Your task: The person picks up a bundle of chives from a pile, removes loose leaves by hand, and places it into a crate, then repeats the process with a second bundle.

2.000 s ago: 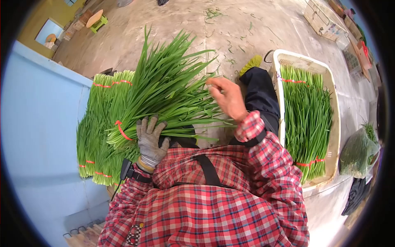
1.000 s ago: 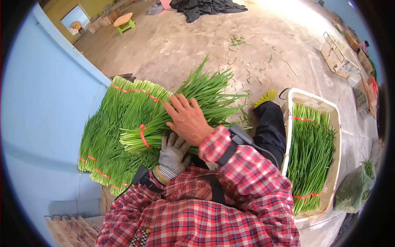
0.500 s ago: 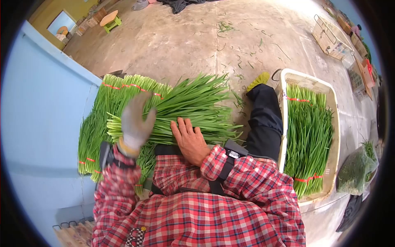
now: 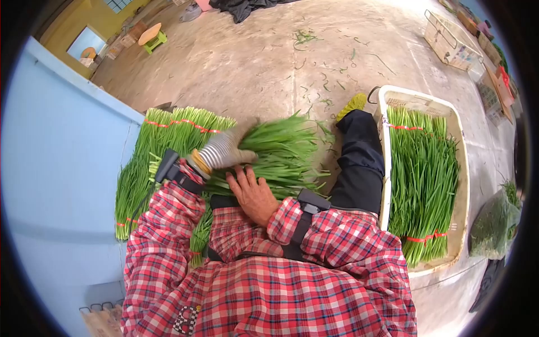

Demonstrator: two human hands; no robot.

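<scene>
A loose bunch of green chives (image 4: 286,163) lies across my lap, its leaf tips toward the right. My left hand (image 4: 227,149), in a grey glove with a striped back, reaches over the bunch from the left. Its thumb stands apart from the fingers, whose tips are blurred among the leaves. My right hand (image 4: 255,196) is bare and rests on the near side of the same bunch, fingers stretched out and slightly spread. The pale stem ends are mostly hidden behind my left forearm. Tied chive bundles (image 4: 151,146) with red bands lie stacked at the left.
To my right stands a white crate (image 4: 462,163) holding banded chives (image 4: 421,174). A clear bag of greens (image 4: 494,227) sits beyond it. A blue panel (image 4: 67,146) borders the left side. Leaf scraps (image 4: 305,37) are scattered over the concrete floor (image 4: 236,67).
My left hand has moved right, from near the stem ends onto the leaves beside my right hand. My right hand stays on the bunch, shifted only slightly in view.
</scene>
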